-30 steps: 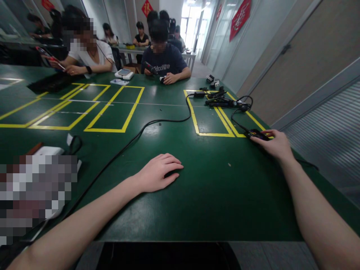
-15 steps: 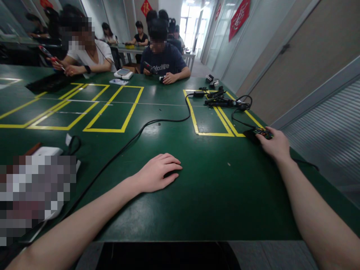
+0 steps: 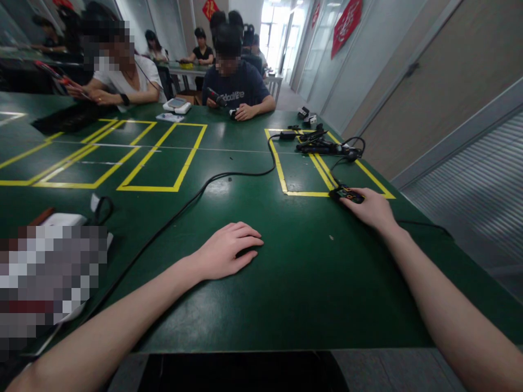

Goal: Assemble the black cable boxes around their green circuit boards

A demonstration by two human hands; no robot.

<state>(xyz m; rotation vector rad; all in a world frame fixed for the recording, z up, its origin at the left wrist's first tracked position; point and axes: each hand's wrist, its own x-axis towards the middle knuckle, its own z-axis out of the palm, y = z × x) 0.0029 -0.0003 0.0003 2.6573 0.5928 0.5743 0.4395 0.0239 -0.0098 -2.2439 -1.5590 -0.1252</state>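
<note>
My left hand (image 3: 229, 251) lies palm down on the green table (image 3: 286, 305), fingers stretched out and holding nothing. A black cable (image 3: 180, 214) runs along the table to the left of it. Farther off, my right hand (image 3: 372, 209) grips the near right side of a small dark device (image 3: 345, 194) with coloured parts on top, which looks like a circuit board. A thin cord leads from this device back toward a tangle of black gear (image 3: 322, 148). The device sits at the near edge of a yellow tape rectangle (image 3: 308, 194). My right fingertips are partly hidden.
A black adapter box (image 3: 288, 135) sits in the cable's line. Small black-and-white blocks (image 3: 309, 120) stand behind the gear. Blurred-out items and a white box (image 3: 67, 219) lie at left. Two people work across the table, one holding a dark tool (image 3: 216, 98).
My right hand has moved left with the dark device, bringing it to the tape rectangle's near edge. The left hand has stayed in place. The view has shifted slightly.
</note>
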